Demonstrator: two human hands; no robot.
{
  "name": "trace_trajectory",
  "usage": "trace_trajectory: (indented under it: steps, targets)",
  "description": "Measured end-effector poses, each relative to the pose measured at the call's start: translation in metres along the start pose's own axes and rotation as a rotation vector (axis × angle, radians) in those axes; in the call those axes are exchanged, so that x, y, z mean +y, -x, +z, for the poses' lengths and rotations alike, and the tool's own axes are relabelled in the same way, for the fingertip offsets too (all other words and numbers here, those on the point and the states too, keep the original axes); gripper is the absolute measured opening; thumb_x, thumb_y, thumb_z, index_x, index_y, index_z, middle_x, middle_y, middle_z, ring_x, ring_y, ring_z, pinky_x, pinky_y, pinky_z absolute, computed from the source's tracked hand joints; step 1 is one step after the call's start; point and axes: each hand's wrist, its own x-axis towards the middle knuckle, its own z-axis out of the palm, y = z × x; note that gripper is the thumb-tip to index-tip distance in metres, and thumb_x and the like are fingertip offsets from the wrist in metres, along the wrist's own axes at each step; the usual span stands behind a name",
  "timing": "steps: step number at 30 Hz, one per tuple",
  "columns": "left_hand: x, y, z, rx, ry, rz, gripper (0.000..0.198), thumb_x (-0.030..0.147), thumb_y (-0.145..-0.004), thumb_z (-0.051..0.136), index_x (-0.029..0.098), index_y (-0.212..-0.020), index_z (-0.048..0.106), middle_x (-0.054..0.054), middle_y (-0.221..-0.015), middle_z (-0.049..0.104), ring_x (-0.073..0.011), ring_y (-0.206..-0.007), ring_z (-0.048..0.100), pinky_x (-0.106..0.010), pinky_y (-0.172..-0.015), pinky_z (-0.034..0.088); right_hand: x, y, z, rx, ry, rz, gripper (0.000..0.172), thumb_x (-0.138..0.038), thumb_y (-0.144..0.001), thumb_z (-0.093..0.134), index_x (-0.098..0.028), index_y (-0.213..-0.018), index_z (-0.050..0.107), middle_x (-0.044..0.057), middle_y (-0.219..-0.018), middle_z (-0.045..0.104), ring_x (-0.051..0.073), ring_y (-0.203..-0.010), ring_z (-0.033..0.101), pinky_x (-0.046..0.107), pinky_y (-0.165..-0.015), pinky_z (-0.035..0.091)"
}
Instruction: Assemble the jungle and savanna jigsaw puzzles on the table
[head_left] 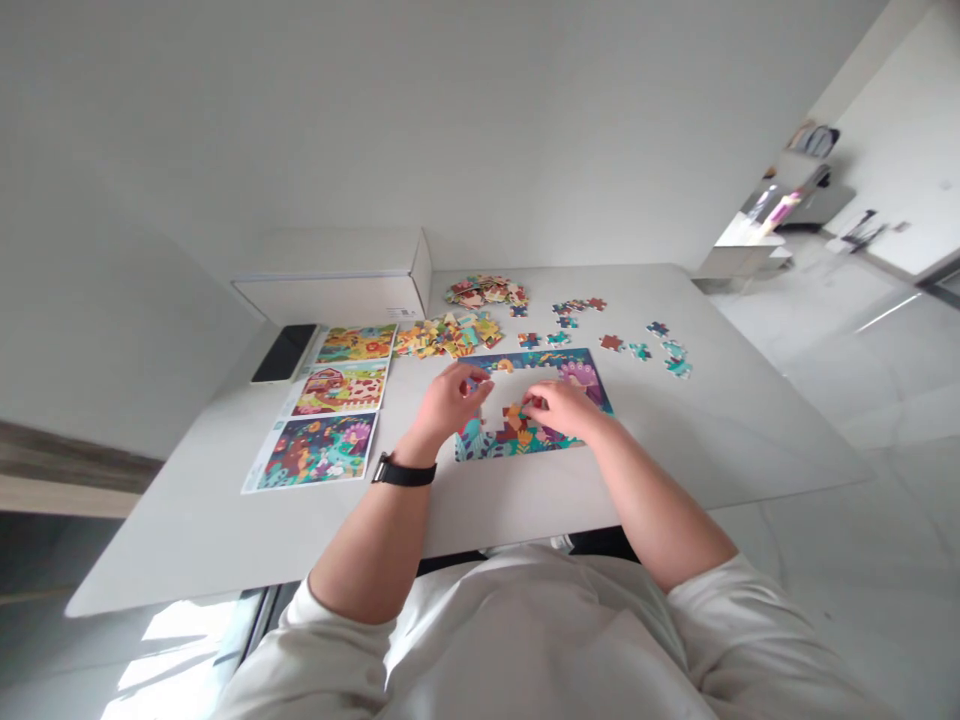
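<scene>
Your left hand [448,405] and right hand [564,408] are curling over the puzzle [487,446] on the table [517,510], finger grip unclear, the border [574,356] looking mostly joined, the centre gaping, and loose pieces [611,343] lying beyond.

I can make out a white cardboard box [330,292] at the back left of the pale table [187,540], a small printed code on its front. Just before it I see a smartphone [285,353], screen dark. A plain wall [487,130] rises behind. Far right, beyond the marble-look floor [885,570], I find a pinkish object [784,208] too blurred to identify.
</scene>
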Motion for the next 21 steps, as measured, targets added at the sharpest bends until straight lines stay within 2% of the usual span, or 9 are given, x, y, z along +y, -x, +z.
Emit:
trace_trajectory:
  steps: [4,8,14,21]
  targets:
    - [0.006,-0.005,-0.007,0.232,0.55,-0.283,0.018,0.034,-0.084,0.086,0.019,-0.086,0.076,-0.001,-0.077,0.064,-0.0103,-0.059,0.049,-0.021,-0.055,0.039,0.001,0.001,-0.003,0.053,-0.021,0.03,0.004,-0.026,-0.098,0.077,-0.027,-0.1,0.08,0.003,-0.098,0.082,0.02,-0.088,0.075,0.03,-0.078,0.052]
    - [0.006,-0.009,-0.007,0.346,0.832,-0.395,0.018,0.033,-0.083,0.083,0.02,-0.087,0.071,0.002,-0.076,0.062,-0.0073,-0.056,0.05,-0.018,-0.049,0.035,0.005,0.0,-0.003,0.066,-0.014,0.058,0.006,-0.028,-0.1,0.074,-0.028,-0.102,0.08,0.002,-0.097,0.083,0.019,-0.086,0.074,0.03,-0.078,0.052]
    - [0.008,-0.014,-0.015,0.346,1.094,-0.497,0.021,0.035,-0.084,0.079,0.019,-0.087,0.066,0.006,-0.069,0.054,-0.0049,-0.048,0.043,-0.018,-0.042,0.026,0.016,0.0,-0.007,0.175,-0.017,0.118,0.009,-0.023,-0.099,0.071,-0.026,-0.099,0.079,0.004,-0.101,0.083,0.02,-0.086,0.074,0.031,-0.081,0.053]
    - [0.008,-0.012,-0.017,0.183,1.184,-0.572,0.028,0.046,-0.085,0.08,0.021,-0.089,0.066,0.003,-0.071,0.059,-0.0085,-0.051,0.046,-0.021,-0.043,0.029,0.03,0.0,-0.015,0.343,-0.045,0.189,0.012,-0.024,-0.098,0.068,-0.026,-0.103,0.079,0.004,-0.102,0.083,0.021,-0.087,0.075,0.034,-0.087,0.057]
